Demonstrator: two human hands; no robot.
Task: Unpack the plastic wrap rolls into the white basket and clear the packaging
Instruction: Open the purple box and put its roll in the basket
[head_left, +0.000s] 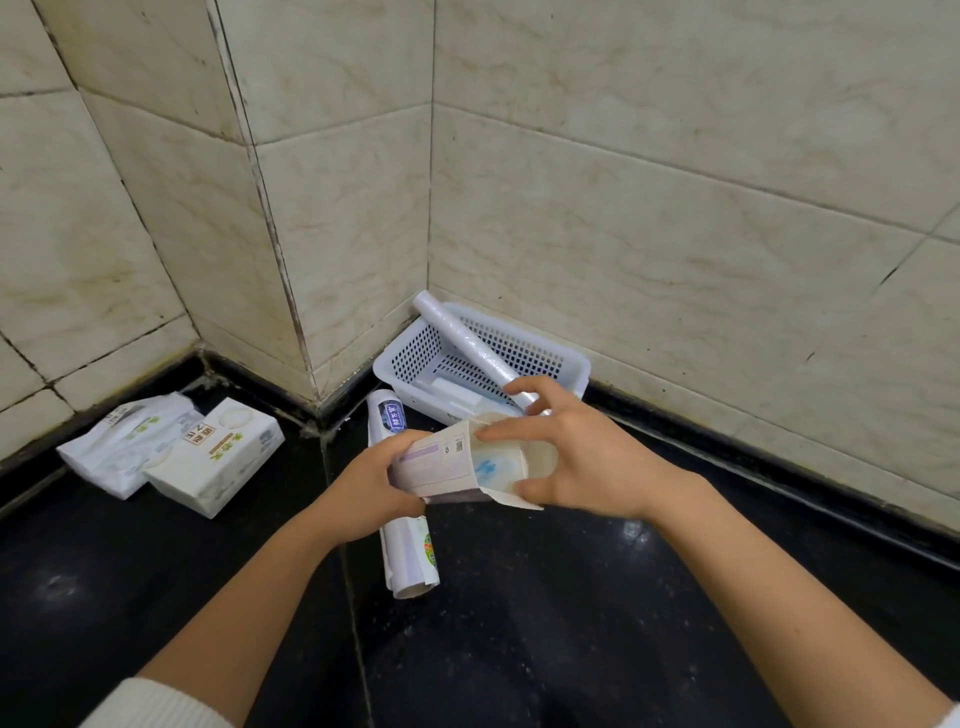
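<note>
My left hand (374, 480) grips a cardboard wrap box (452, 462) by its closed end, above the black counter. My right hand (566, 457) is at the box's open end, its fingers on the flaps; a pale blue roll shows inside. The white perforated basket (563, 364) stands in the wall corner just behind. One plastic wrap roll (467, 343) leans in it, sticking out over the far rim. Another wrapped roll (405, 551) lies on the counter beneath my left hand.
Two white tissue packs (218, 457) (124, 441) lie on the counter at the left by the wall. Tiled walls close in the counter at the back and left. A seam runs down the black counter (571, 623) near the lying roll.
</note>
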